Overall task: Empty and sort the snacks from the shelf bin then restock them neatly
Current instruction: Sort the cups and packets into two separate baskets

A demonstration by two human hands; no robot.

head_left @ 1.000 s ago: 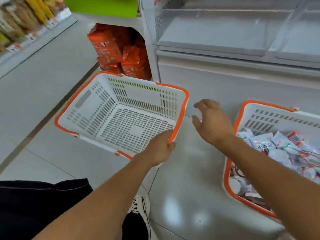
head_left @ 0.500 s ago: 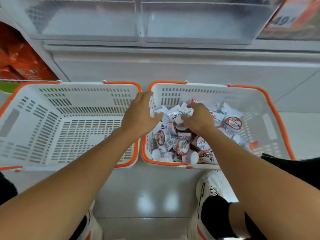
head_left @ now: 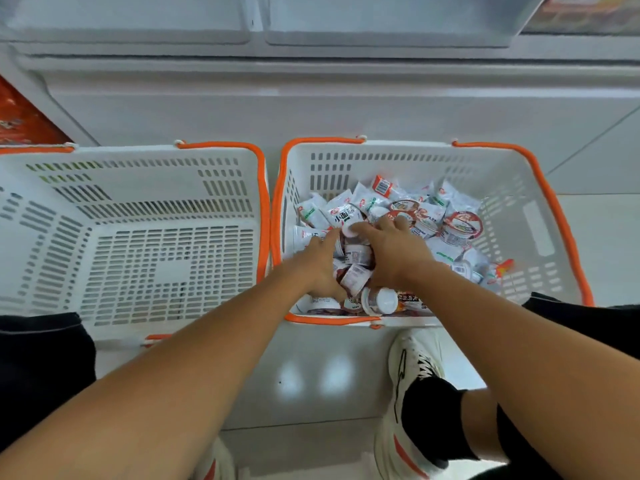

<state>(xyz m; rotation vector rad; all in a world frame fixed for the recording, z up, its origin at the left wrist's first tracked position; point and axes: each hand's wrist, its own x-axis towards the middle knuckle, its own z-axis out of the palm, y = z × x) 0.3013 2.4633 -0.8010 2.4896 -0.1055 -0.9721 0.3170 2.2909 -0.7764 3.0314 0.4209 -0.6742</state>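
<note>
While the empty basket [head_left: 138, 244] left of the snack basket [head_left: 519, 188] waits, both hands, left hand [head_left: 320, 261] and right hand [head_left: 398, 251], dig in its snacks [head_left: 433, 220], grip unclear, so sorting's barely begun.

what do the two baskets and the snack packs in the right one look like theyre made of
Left basket and right basket: apparently rigid moulded plastic, matte white, with slotted walls and orange rims. Snack packs: thin glossy plastic film, judging by crinkles and shine. Small cups among them look like plastic tubs with printed peel lids, though blur leaves that open.
</note>
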